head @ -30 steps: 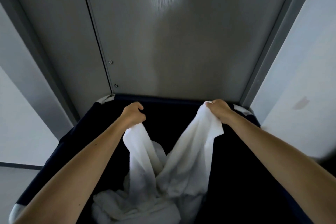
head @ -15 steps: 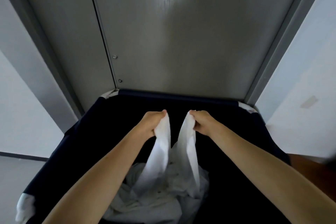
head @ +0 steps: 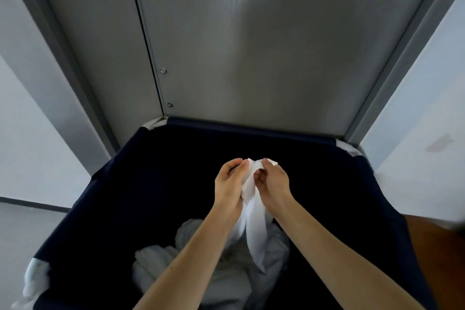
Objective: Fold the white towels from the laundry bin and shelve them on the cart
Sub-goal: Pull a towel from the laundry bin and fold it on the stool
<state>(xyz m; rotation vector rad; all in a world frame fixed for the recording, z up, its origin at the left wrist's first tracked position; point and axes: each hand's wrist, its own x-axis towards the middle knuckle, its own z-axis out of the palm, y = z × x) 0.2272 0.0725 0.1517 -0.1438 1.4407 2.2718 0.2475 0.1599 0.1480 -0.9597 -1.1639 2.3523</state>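
Observation:
A white towel [head: 253, 219] hangs doubled over the dark navy laundry bin [head: 156, 184]. My left hand [head: 230, 182] and my right hand [head: 273, 181] meet above the bin's middle, each pinching a top corner of the towel, the two corners pressed together. The towel's lower end drops between my forearms onto a heap of more white towels [head: 221, 274] at the bin's bottom. The cart is not in view.
A grey door [head: 251, 45] with a metal frame stands right behind the bin. White walls flank it on the left [head: 30, 133] and right [head: 422, 121]. A brown wooden surface [head: 437, 259] shows at the right edge, past the bin's rim.
My hands, held wide apart with the towel spread between them, have come together over the bin, bringing the two top corners to meet. The view has tilted slightly down.

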